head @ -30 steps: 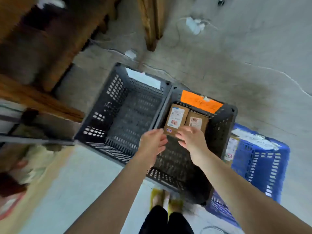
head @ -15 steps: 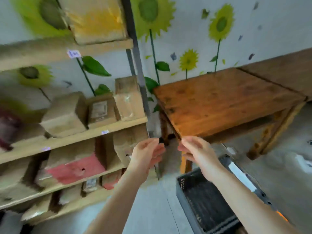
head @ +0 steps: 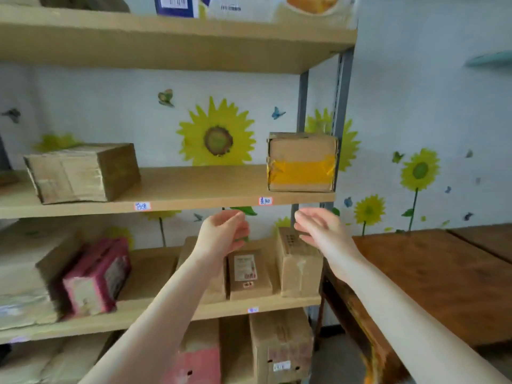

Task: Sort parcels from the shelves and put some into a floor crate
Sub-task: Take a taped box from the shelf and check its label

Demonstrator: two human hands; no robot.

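While hovering just under the front edge of the middle shelf (head: 194, 187), holding nothing at all: left hand (head: 221, 234) with fingers loosely curled on air, right hand (head: 318, 231) with fingers relaxed and half spread, both clear of every box. Looks like the reach-in part of the job, lining up for a parcel. Closest candidate, at a guess: yellow-taped box (head: 302, 162) at the right end of that shelf, up against the front edge, just above the right hand. Also a plain brown box (head: 80, 173) toward the left end of the same board. Down on the lower shelf (head: 146, 273): small labelled parcel (head: 248, 273) and taller carton (head: 299, 264) near the right end, partly behind the wrists, plus a pink parcel (head: 97, 275) further left. More cartons on the bottom level too. Can't see the floor crate anywhere in frame, so no way of judging its load. Going by the stocked shelves, plenty left to sort, nowhere near done. Wooden table (head: 443, 273) off to the right of the rack, not part of this reach.
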